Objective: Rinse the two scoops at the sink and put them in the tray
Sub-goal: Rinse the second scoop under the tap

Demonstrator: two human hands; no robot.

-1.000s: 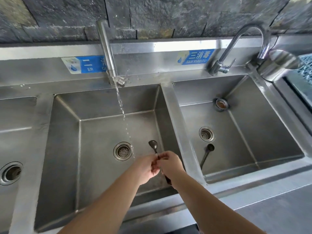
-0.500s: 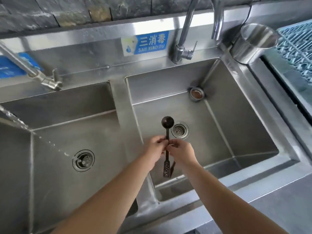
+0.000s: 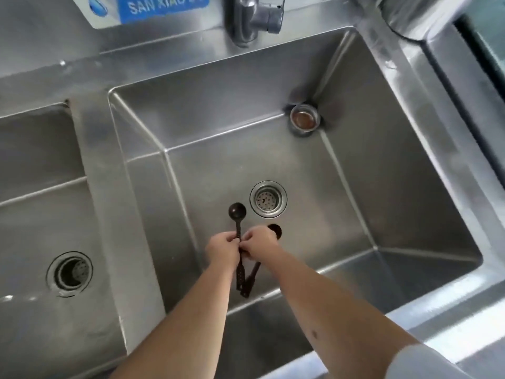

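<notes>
Blue label [image 3: 161, 6] reads "SAN XIAO", the rest seemingly cropped.

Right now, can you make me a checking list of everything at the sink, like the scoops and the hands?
Surface: steel sink basin, bare apart from its drain strainer; a second basin lies to its left.
Job's things: two dark scoops, one with its bowl up, the other mostly hidden; handles cross below the hands.
Clutter: small metal cup in the far corner.
Grippers: left hand and right hand both pinch the scoop handles.
Cables: nothing seen.
Surroundings: tap base, blue sign; no tray in view.
</notes>
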